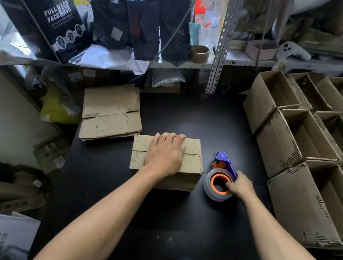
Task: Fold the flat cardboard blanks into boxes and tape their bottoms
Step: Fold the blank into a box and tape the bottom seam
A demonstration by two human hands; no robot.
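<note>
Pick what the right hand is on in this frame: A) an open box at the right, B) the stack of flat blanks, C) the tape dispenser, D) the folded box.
C: the right hand grips the tape dispenser beside the folded box, which the left hand presses flat.

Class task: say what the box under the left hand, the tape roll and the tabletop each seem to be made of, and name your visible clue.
Box: brown corrugated cardboard, matte; rough, fluted edges show.
Tape roll: clear, glossy plastic film, probably, wound round an orange hub of the dispenser.
Tabletop: dark, smooth, matte surface, perhaps laminate; cannot tell for sure.
</note>
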